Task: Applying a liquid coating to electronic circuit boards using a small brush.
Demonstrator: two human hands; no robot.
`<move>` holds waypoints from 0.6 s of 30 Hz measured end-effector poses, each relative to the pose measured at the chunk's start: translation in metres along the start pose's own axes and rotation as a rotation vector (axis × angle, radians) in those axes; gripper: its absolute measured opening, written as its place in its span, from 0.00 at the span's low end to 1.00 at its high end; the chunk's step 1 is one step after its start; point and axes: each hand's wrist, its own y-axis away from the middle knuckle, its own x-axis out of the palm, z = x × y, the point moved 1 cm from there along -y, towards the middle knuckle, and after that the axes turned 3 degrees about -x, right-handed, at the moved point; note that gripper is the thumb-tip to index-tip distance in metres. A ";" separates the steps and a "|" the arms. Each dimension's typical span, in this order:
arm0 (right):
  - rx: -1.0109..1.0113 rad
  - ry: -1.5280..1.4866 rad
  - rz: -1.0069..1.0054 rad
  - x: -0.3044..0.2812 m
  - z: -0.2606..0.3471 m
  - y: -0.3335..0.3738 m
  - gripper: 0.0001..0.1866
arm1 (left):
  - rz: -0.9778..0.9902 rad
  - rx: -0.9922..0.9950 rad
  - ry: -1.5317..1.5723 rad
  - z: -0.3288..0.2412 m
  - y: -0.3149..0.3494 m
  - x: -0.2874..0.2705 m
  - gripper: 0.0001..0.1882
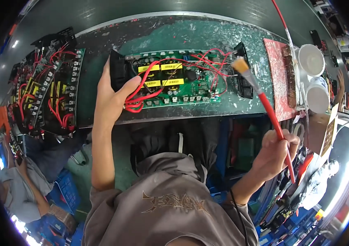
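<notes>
A green circuit board point(195, 84) with yellow-wrapped transformers and red wires lies flat on the worktable before me. My left hand point(115, 92) grips the black end panel point(118, 69) at the board's left end, thumb on the near side by the thick red cables point(143, 96). Another black end panel point(244, 71) stands at the board's right end, with thin red wires running to it. My right hand point(275, 149) is closed around the red handle of a flat paintbrush point(267, 102). Its pale bristles point up and left, above the right end panel.
Several similar wired boards point(49, 92) are piled at the left of the paint-specked green table point(174, 30). On the right are a red board point(279, 78) and two white tubs point(311, 60). Another person point(26, 184) sits at lower left.
</notes>
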 end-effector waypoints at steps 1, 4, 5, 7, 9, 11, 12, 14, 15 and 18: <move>0.006 0.033 0.029 0.005 0.001 0.003 0.11 | 0.005 -0.006 0.006 0.001 -0.003 -0.005 0.40; 0.006 0.080 -0.057 0.022 -0.006 0.001 0.21 | 0.149 -0.068 0.129 -0.001 -0.007 -0.012 0.39; 0.069 0.051 -0.045 0.024 -0.003 0.000 0.20 | 0.151 -0.064 0.142 0.000 -0.006 -0.012 0.39; 0.080 0.041 -0.065 0.024 -0.007 0.002 0.19 | 0.096 -0.046 0.095 0.003 -0.004 -0.012 0.39; 0.071 0.004 -0.091 0.023 -0.009 0.006 0.17 | 0.027 0.000 0.025 0.002 -0.002 -0.008 0.39; 0.072 -0.005 -0.119 0.023 -0.009 0.010 0.17 | -0.046 0.041 -0.055 -0.001 0.002 -0.005 0.39; 0.068 -0.006 -0.113 0.023 -0.007 0.011 0.17 | -0.052 0.088 -0.077 -0.004 0.004 -0.005 0.39; 0.063 -0.013 -0.130 0.027 -0.004 0.014 0.18 | -0.066 0.133 -0.110 -0.005 0.012 -0.005 0.38; 0.031 0.043 -0.147 0.031 -0.002 0.016 0.18 | -0.084 0.251 -0.069 -0.005 0.016 -0.003 0.38; -0.126 0.106 0.087 0.045 0.011 0.022 0.14 | -0.159 0.526 -0.139 0.001 0.026 -0.003 0.39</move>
